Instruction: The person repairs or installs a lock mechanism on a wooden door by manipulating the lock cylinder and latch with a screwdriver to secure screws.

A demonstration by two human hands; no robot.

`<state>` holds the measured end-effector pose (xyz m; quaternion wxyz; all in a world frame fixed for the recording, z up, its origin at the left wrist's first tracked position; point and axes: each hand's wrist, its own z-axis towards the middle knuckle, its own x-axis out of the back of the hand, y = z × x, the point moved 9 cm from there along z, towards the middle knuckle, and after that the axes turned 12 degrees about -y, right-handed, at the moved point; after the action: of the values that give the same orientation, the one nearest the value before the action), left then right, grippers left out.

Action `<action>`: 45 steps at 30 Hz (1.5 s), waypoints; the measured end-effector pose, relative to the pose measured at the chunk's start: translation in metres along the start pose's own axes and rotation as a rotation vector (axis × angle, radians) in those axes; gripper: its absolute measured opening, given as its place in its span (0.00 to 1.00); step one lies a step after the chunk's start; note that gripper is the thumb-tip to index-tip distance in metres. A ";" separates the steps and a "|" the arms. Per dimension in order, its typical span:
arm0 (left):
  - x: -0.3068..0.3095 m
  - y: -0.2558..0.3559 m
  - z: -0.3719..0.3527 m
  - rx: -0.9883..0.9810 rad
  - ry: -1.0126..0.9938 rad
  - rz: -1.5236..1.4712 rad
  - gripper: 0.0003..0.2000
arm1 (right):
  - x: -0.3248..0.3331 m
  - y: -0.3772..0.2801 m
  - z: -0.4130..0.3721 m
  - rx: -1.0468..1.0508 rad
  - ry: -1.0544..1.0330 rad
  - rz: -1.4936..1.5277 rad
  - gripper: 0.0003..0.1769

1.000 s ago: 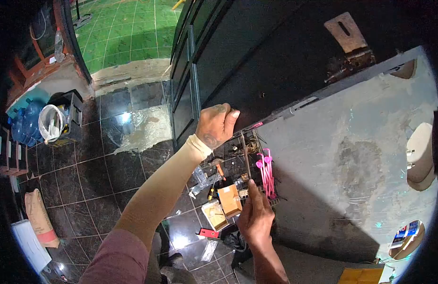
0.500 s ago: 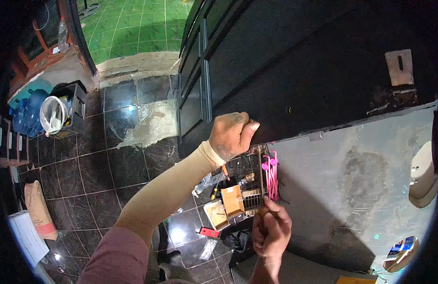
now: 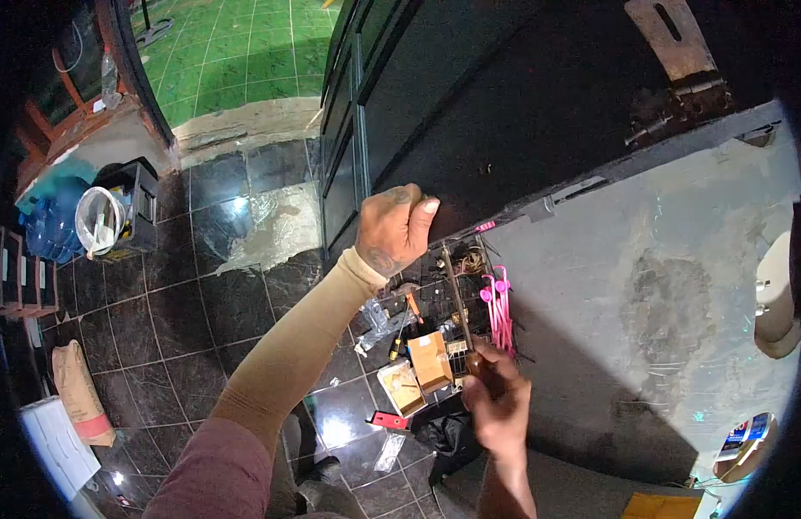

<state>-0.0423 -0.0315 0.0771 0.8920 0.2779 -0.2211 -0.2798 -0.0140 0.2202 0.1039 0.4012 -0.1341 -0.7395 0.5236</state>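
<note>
My left hand [image 3: 396, 227], in a beige sleeve, is closed at the edge of the black door [image 3: 504, 112]. Its fingertips are hidden, and I cannot make out what they grip. Lower right, my right hand [image 3: 502, 411] is wrapped around the brown handle of a screwdriver [image 3: 460, 294]. The long shaft points up, its tip just below the door's edge and to the right of my left hand. A slotted metal hasp [image 3: 673, 39] is fixed to the door at upper right.
Below lie an open cardboard box [image 3: 430, 362], a red object [image 3: 390, 420], pink hooked pieces [image 3: 498, 311] and a wire rack with small parts. A black crate [image 3: 141, 203] with a white bucket [image 3: 97, 221] stands at left. The grey wall [image 3: 582, 259] is at right.
The door has swung relative to the wall, its hasp shifting up and left in view. My left hand has moved left with it. The screwdriver shaft is now tilted further left.
</note>
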 end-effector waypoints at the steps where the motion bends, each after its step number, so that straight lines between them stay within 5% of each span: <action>1: 0.001 0.001 0.000 0.000 0.007 -0.008 0.13 | -0.006 -0.020 -0.002 0.142 0.046 -0.403 0.21; 6: 0.000 -0.003 -0.001 -0.016 0.014 -0.064 0.14 | -0.021 -0.036 -0.008 0.119 0.141 -0.724 0.24; 13: 0.002 -0.009 0.000 -0.058 0.039 -0.176 0.16 | -0.023 -0.031 -0.004 0.104 0.156 -0.658 0.20; 24: 0.002 -0.007 0.002 -0.089 0.062 -0.189 0.16 | -0.009 0.023 -0.008 -0.046 0.209 0.253 0.15; 27: 0.007 -0.009 -0.001 -0.037 0.015 -0.146 0.16 | -0.010 0.032 -0.007 -0.298 0.164 0.694 0.15; 31: 0.017 -0.010 -0.004 -0.013 0.008 -0.109 0.15 | -0.035 0.034 -0.004 -0.270 0.086 0.990 0.16; 38: 0.035 -0.011 -0.001 0.048 -0.082 -0.229 0.14 | -0.063 0.023 -0.011 -0.224 0.071 1.097 0.24; 41: 0.032 -0.016 -0.001 0.213 -0.250 -0.279 0.14 | -0.068 0.012 -0.008 -0.130 0.013 1.049 0.26; 45: 0.044 -0.007 -0.030 0.481 -0.179 -0.306 0.11 | -0.060 0.016 -0.013 -0.085 0.031 0.808 0.25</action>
<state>0.0045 -0.0520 0.0607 0.7249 0.4857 -0.3144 -0.3739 0.0306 0.1980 0.0640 0.1682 -0.4383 -0.6420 0.6062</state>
